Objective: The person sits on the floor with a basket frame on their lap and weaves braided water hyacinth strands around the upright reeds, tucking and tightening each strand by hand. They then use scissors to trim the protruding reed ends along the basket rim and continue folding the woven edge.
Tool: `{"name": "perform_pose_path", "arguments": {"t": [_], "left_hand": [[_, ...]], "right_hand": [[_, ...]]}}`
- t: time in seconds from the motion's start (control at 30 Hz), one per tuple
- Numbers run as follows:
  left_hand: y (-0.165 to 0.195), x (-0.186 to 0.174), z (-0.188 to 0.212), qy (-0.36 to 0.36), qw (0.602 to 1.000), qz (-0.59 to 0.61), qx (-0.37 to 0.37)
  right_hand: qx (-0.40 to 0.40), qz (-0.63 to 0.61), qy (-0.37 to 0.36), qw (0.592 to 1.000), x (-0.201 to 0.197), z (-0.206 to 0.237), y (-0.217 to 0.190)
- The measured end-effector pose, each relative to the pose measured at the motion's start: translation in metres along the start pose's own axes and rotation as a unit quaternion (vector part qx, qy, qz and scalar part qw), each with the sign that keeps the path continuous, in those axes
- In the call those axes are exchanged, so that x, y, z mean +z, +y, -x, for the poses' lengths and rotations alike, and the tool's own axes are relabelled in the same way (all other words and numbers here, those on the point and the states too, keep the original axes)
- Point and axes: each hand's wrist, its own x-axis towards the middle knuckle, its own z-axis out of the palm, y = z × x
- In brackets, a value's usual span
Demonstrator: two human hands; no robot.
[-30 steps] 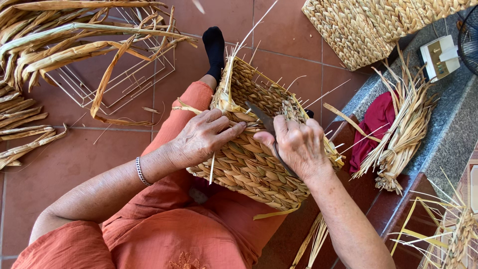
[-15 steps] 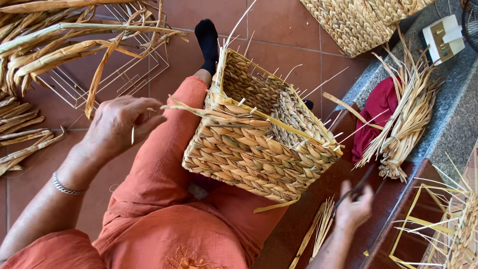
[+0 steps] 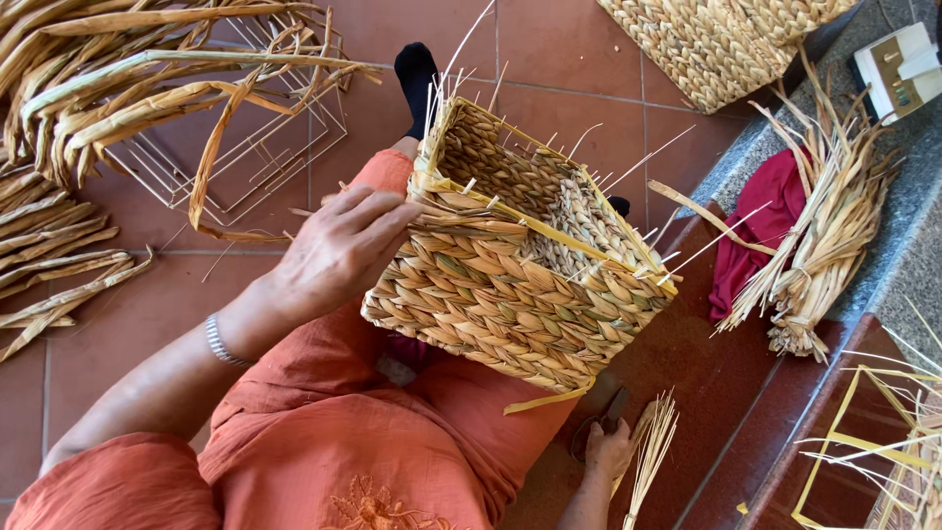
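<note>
A square woven basket [image 3: 510, 294] of braided straw lies tilted on my lap, its open top facing away, with thin wire ends and a flat yellow strip along the rim. My left hand [image 3: 339, 250] lies over the basket's near left corner, fingers stretched across the rim strand and thumb hidden. My right hand [image 3: 610, 453] is low beside my right leg, down near the dark red step. Its fingers curl around a small dark tool [image 3: 604, 417]. A thin bunch of pale straws [image 3: 650, 456] stands right next to that hand.
Empty wire frames [image 3: 245, 157] and a heap of dried leaves [image 3: 88, 88] lie on the tiled floor to the left. Another woven basket [image 3: 716, 39], a red cloth [image 3: 760, 226], a tied reed bundle [image 3: 824, 245] and a yellow-wrapped frame [image 3: 854, 442] are on the right.
Both hands were on the basket rim. My right hand dropped to the floor at the lower right with the dark tool. My left hand swung away, then came back to the basket's corner.
</note>
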Motion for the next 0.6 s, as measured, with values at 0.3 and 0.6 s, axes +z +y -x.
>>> {"name": "perform_pose_path", "arguments": {"t": [0.3,0.6], "left_hand": [[0.001,0.008,-0.018,-0.029,0.999,0.012,-0.04],[0.027,-0.004,-0.014,-0.144,0.98,0.065,-0.124]], "right_hand": [[-0.264,-0.234,0.228,0.908,-0.074,-0.031,-0.051],[-0.626,-0.315,0.199,0.685,-0.165,0.079,-0.232]]}}
